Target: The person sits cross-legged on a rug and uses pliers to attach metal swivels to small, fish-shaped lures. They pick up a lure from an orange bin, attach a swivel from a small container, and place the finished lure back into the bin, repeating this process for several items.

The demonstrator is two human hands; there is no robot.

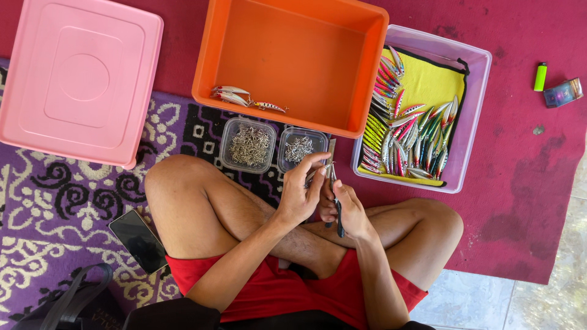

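Low in the frame the person sits cross-legged in red shorts, both hands meeting just above the knees at the centre. The left hand [301,192] has its fingers curled and closed round a small slim silvery fishing lure [319,173], pinched near its tip; the lure is mostly hidden, so I can't make out its colour pattern. The right hand [348,208] is clamped round a pair of dark-handled slim metal pliers [335,205], nose pointing up at the lure, handles hanging down past the palm.

To my eye this is the fitting stage, with the pliers working at the lure's end, probably on a ring or hook, though that part is too small to see. The next move looks to call for a steady pinch from the left and a small, careful twist from the pliers.

Lower left, a black smartphone [139,240] lies on the purple patterned rug [36,201]. Just beyond the hands sit two small clear plastic tubs of metal hooks [249,145], side by side. Behind them is the big orange plastic bin [293,61], a few lures in its near left corner. To its right is a clear tray lined with yellow cloth [428,79], rows of coloured lures on it. Upper left lies a pink plastic lid [79,79]; far right, a green lighter [540,76] on the dark red mat [520,183].
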